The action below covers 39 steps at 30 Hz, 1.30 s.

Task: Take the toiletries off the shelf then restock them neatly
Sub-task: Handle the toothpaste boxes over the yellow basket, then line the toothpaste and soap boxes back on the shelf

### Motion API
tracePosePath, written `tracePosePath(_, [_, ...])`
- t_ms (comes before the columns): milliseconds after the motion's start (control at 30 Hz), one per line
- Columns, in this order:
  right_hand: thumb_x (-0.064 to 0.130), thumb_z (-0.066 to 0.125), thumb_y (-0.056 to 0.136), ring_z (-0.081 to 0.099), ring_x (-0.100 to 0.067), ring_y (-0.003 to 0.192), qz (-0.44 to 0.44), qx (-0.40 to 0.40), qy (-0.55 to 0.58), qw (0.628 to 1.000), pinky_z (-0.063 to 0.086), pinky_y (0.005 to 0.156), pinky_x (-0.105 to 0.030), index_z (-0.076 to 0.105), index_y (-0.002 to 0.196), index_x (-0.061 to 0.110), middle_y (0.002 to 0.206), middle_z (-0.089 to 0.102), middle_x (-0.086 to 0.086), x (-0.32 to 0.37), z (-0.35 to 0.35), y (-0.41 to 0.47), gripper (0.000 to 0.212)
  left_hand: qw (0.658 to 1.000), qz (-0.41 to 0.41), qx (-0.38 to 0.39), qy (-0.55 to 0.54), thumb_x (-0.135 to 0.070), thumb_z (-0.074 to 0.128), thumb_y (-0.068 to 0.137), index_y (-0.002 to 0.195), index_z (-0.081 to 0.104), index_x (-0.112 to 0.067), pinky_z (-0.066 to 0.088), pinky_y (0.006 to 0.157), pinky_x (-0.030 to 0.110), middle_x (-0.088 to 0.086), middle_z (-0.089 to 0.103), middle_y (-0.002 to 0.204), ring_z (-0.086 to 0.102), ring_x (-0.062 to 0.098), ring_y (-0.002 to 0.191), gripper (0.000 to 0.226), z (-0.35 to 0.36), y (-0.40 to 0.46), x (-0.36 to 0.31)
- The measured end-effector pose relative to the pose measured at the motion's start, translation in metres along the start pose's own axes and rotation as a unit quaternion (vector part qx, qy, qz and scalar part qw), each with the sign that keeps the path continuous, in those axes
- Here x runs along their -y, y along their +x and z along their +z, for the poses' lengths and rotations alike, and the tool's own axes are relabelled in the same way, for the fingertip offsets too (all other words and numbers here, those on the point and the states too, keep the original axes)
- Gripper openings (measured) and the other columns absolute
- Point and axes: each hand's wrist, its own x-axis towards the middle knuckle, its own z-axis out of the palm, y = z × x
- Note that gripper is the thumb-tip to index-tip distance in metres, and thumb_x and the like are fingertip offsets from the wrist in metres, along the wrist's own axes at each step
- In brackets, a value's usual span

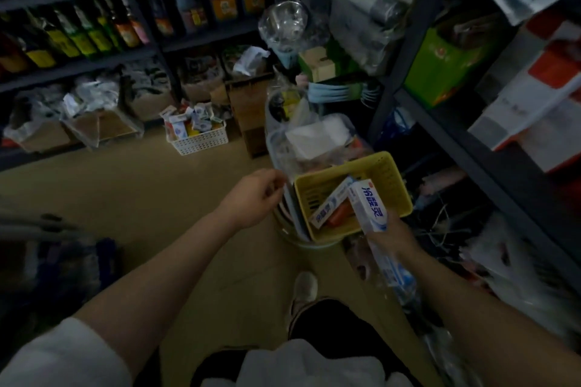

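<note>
Yellow basket [396, 198] holds two boxes; right hand [396, 237] grips one.

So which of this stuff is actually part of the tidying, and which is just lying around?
Part of the job:
toothpaste box in right hand
yellow basket
white basket of toiletries

Lying about:
sauce bottles
green carton
cardboard boxes

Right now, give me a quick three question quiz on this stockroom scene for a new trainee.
1. True or false: the yellow basket already holds a toothpaste box.
2. Which hand grips the white and blue toothpaste box: A left hand, B right hand?
3. Fill in: the white basket of small packs sits on the ____.

Key: 1 true; 2 B; 3 floor.
</note>
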Motion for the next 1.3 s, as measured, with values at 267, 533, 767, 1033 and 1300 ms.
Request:
tracePosePath(267, [0.031,0.068,0.083,0.058,-0.035,0.106,0.204,-0.018,0.325,0.923,0.05,0.089,-0.053,0.032,0.142,0.017,0.133,0.051,-0.014,0.001,0.01,0.145,0.071,0.987,0.051,0.124,0.092,-0.022,0.054,0.092,0.127,0.05,-0.012,0.039,0.083,0.027,0.008,0.053,0.125,0.052,0.026,0.111,0.036,0.047,0.151,0.065])
tracePosePath(533, [0.025,0.067,0.084,0.059,-0.04,0.099,0.293,-0.075,0.368,0.879,0.048,0.089,-0.056,0.05,0.124,-0.001,0.11,0.059,-0.028,-0.023,0.09,0.192,0.051,0.941,0.177,0.248,0.146,-0.029,0.056,0.091,0.137,0.04,-0.018,0.045,0.089,0.035,0.007,0.039,0.14,0.051,0.027,0.114,0.05,0.144,0.237,0.104])
tracePosePath(767, [0.022,0.077,0.074,0.053,-0.029,0.118,0.236,-0.122,0.306,0.914,0.05,0.091,-0.044,0.036,0.138,0.011,0.134,0.051,-0.009,-0.043,0.127,0.2,0.077,0.946,0.184,0.254,0.089,-0.019,0.058,0.089,0.131,0.044,-0.016,0.042,0.076,0.029,0.006,0.051,0.127,0.055,0.026,0.106,0.045,0.157,0.249,0.113])
tracePosePath(1033, [0.013,0.055,0.089,0.059,-0.02,0.081,0.245,-0.213,0.273,0.906,0.047,0.069,-0.032,0.056,0.11,0.01,0.095,0.061,-0.008,0.013,0.085,0.093,0.021,0.877,0.292,0.331,0.191,-0.017,0.051,0.091,0.137,0.038,-0.014,0.046,0.086,0.039,0.013,0.043,0.135,0.05,0.032,0.111,0.048,0.112,0.255,0.087])
tracePosePath(1300, [0.009,0.054,0.089,0.056,-0.013,0.062,0.29,-0.372,0.339,0.814,0.042,0.053,-0.017,0.059,0.103,0.011,0.091,0.064,-0.01,0.021,0.073,-0.074,0.015,0.794,0.412,0.421,0.151,-0.023,0.046,0.095,0.136,0.038,-0.025,0.051,0.077,0.033,-0.004,0.054,0.124,0.058,0.013,0.096,0.042,0.085,0.206,-0.032])
